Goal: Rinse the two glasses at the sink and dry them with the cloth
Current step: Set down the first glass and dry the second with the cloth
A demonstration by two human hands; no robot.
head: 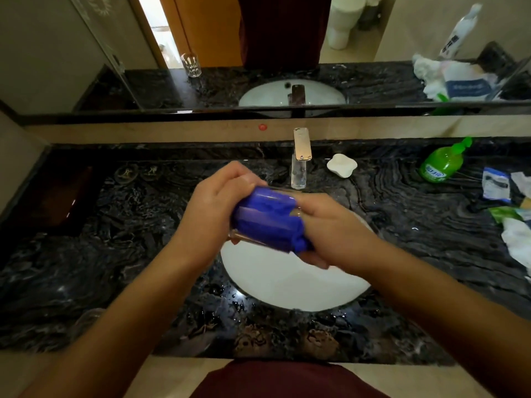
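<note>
Over the white sink (287, 285) I hold a clear glass (258, 214) on its side. My left hand (212, 202) grips its base end. A blue cloth (298, 244) is stuffed inside the glass and bunches out of the mouth on the right, where my right hand (330, 228) grips it. The second glass (86, 321) stands on the dark counter at the near left, faint and partly hidden by my left forearm; its reflection (191, 64) shows in the mirror.
A chrome faucet (300, 159) stands behind the sink, with no water seen running. A white soap dish (342, 165) and a green pump bottle (442, 163) sit to its right. Packets (497, 183) and crumpled tissue (517, 239) lie at the far right. Water drops dot the marble counter (143, 225).
</note>
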